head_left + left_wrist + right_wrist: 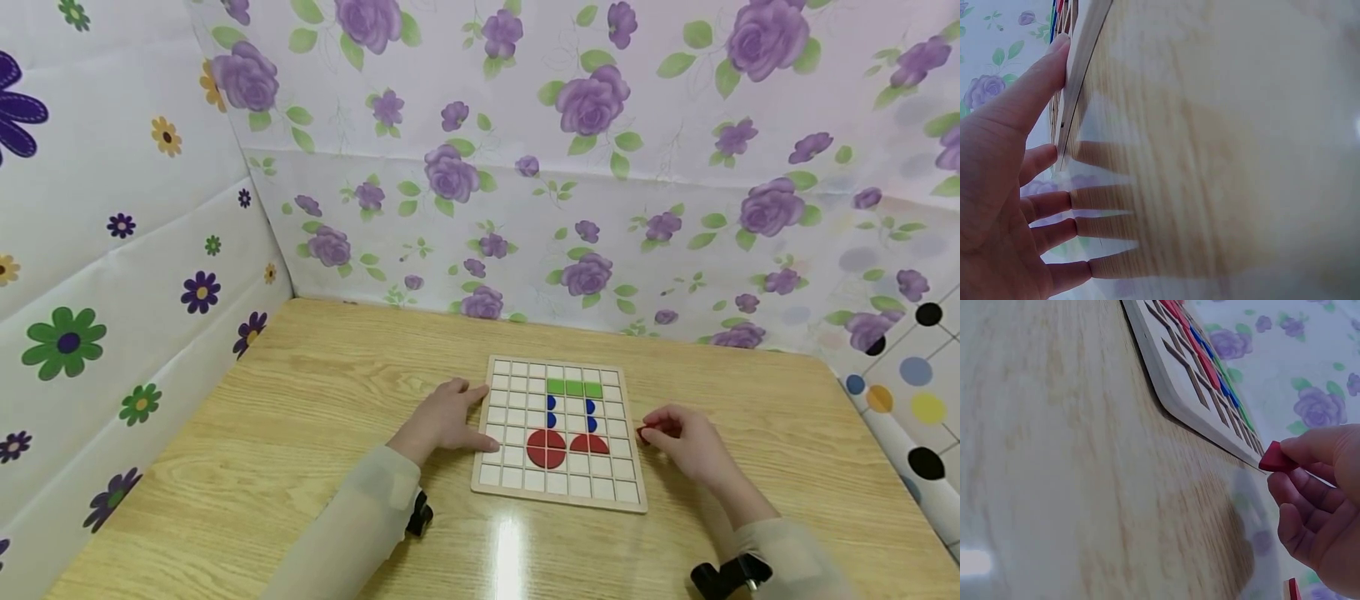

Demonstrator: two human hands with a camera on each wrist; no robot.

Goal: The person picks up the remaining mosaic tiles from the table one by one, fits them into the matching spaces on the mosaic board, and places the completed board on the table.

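Observation:
A wooden grid board with pale square cells lies on the table. Green squares form a row near its top, and blue half-circle pieces sit below in two columns. Lower down, red quarter pieces make a full circle, with a red half circle to its right. My left hand touches the board's left side, its thumb on the rim and fingers spread. Just off the right edge, my right hand pinches a red quarter-circle piece between thumb and fingers.
The board lies on a wood-grain table. Flowered cloth hangs behind it and at the left; dotted cloth is at the right. Another red-edged piece shows partly at the bottom of the right wrist view.

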